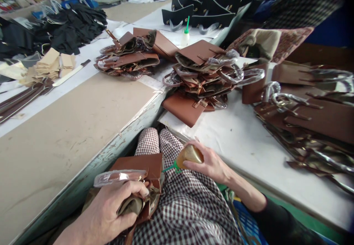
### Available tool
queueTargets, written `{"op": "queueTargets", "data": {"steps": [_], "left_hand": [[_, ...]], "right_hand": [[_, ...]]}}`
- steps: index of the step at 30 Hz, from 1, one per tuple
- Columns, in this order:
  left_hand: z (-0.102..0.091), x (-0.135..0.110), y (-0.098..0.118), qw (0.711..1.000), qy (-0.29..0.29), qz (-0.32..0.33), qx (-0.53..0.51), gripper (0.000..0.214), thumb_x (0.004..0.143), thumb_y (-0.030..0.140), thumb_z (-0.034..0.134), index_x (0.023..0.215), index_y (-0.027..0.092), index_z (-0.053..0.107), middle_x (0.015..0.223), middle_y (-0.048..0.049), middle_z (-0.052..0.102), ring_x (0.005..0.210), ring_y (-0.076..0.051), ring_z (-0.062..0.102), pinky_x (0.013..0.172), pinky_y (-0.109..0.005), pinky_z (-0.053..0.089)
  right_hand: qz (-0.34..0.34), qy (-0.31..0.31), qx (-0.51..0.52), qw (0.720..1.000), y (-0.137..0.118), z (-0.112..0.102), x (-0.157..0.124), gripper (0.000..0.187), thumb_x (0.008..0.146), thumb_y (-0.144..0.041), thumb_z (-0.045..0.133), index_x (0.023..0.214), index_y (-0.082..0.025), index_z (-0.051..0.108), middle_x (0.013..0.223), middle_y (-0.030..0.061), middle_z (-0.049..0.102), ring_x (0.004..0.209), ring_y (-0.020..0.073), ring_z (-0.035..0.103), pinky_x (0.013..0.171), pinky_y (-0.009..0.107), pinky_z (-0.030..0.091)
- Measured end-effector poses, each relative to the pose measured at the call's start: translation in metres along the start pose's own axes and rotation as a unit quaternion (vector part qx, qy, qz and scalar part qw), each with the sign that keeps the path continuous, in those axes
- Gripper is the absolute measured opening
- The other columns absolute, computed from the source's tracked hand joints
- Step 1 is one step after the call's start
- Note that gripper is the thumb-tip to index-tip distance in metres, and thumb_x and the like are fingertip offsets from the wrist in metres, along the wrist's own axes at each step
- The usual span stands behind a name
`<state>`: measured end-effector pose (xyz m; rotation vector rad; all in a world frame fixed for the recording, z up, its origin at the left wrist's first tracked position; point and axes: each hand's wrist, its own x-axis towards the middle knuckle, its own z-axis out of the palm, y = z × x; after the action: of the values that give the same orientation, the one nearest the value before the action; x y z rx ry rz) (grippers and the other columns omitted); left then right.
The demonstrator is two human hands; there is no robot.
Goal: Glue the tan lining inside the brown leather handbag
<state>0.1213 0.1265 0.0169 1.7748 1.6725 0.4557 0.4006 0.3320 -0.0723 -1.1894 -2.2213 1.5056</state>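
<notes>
A brown handbag (132,162) with a plastic-wrapped handle lies on my lap over a checked cloth. My left hand (113,204) grips the bag at its opening, fingers closed around the olive lining (131,205). In my right hand (208,162) is a squeeze bottle (190,154) of amber liquid, tilted with its green nozzle pointing left. The nozzle tip is at the bag's right edge; whether it touches, I cannot tell.
Brown handbags lie piled on the table ahead (200,75) and at the right (318,116). Another green-tipped bottle (185,37) stands behind them. Black bag pieces (210,5) are at the back, and black material (72,27) with tan pieces (45,68) at the left.
</notes>
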Motion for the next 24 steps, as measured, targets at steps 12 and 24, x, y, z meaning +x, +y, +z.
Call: {"op": "queueTargets", "data": {"steps": [12,24], "left_hand": [[0.005,-0.007,-0.003,1.000,0.003,-0.008,0.005,0.039,0.089,0.019,0.061,0.120,0.043,0.059,0.124,0.0134,0.072,0.120,-0.013,0.066,0.105,-0.020,0.047],[0.002,0.001,0.002,0.997,-0.013,-0.068,-0.047,0.023,0.094,0.029,0.065,0.114,0.041,0.063,0.112,0.0104,0.072,0.109,-0.013,0.067,0.098,-0.020,0.047]], "right_hand": [[0.028,-0.025,0.040,0.998,-0.001,-0.004,-0.002,0.053,0.082,-0.049,0.075,0.125,-0.024,0.059,0.094,0.0004,0.069,0.082,0.0231,0.063,0.075,0.037,0.049],[0.073,-0.048,0.217,0.972,0.000,-0.006,-0.012,0.048,0.084,-0.055,0.075,0.115,-0.021,0.061,0.073,-0.0031,0.062,0.047,0.0096,0.047,0.038,0.022,0.033]]}}
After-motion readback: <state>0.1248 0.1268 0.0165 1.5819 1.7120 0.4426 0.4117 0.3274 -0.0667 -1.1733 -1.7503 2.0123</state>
